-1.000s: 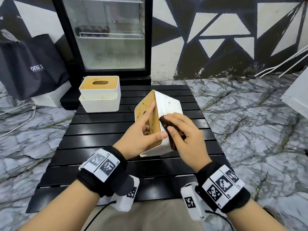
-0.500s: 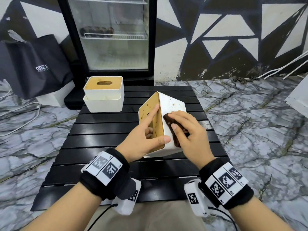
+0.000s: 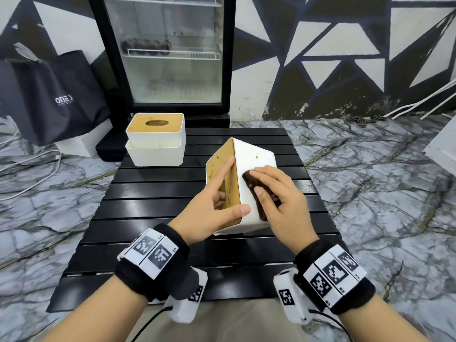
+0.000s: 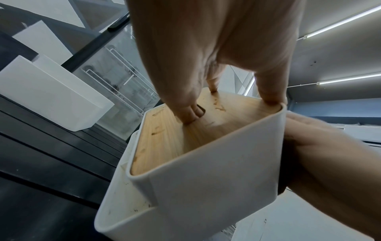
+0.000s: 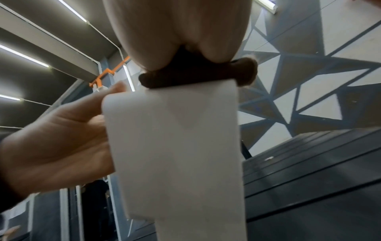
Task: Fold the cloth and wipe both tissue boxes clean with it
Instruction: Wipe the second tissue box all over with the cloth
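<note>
A white tissue box (image 3: pixel 256 154) with a wooden lid (image 3: pixel 222 169) stands tilted on one edge at the table's centre, lid facing left. My left hand (image 3: pixel 214 208) holds it: index finger along the lid, thumb on the near rim, other fingers hooked into the slot (image 4: pixel 191 112). My right hand (image 3: pixel 278 198) presses a folded dark brown cloth (image 3: pixel 249 178) flat against the box's speckled white side; the right wrist view shows the cloth (image 5: pixel 195 76) squeezed between hand and box (image 5: pixel 175 146). The second tissue box (image 3: pixel 155 144) stands upright at the back left.
The black slatted table (image 3: pixel 148 218) is low, with marble floor around it. A glass-door fridge (image 3: pixel 172 58) stands just behind the table, and a dark bag (image 3: pixel 49 99) sits at the far left.
My right hand has slid the cloth slightly up the box's white side. The left hand keeps the same hold and the box stays tilted.
</note>
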`<state>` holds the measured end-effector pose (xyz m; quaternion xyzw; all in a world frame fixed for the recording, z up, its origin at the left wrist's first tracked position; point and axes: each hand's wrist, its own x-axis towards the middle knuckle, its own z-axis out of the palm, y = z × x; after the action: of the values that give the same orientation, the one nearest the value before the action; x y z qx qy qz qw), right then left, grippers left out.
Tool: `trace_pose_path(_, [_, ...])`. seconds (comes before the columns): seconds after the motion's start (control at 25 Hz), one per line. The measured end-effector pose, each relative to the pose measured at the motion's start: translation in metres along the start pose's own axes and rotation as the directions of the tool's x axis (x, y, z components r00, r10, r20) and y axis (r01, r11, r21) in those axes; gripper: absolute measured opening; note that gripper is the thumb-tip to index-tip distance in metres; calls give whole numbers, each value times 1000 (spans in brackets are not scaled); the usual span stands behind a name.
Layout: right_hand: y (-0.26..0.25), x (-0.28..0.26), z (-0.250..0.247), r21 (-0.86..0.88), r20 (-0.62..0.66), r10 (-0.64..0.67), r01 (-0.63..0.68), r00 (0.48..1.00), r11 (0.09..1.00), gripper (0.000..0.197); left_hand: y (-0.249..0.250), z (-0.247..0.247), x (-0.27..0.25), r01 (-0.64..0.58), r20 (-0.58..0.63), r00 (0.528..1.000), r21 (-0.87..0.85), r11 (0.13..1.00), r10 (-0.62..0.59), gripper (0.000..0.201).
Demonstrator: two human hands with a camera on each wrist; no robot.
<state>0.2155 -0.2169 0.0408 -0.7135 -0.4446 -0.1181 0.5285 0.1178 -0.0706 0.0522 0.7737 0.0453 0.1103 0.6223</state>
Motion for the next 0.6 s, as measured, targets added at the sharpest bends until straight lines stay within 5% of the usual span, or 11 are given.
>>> trace_pose_path(0.4, [9, 46, -5, -43, -63, 235, -238, 970, 970, 30, 7, 3, 1, 21, 40, 999, 68, 997, -23, 94])
trace_pose_path(0.6, [0, 28, -2, -60, 13, 110, -109, 994, 992, 37, 6, 6, 1, 10, 26, 1000, 95, 995, -13, 93])
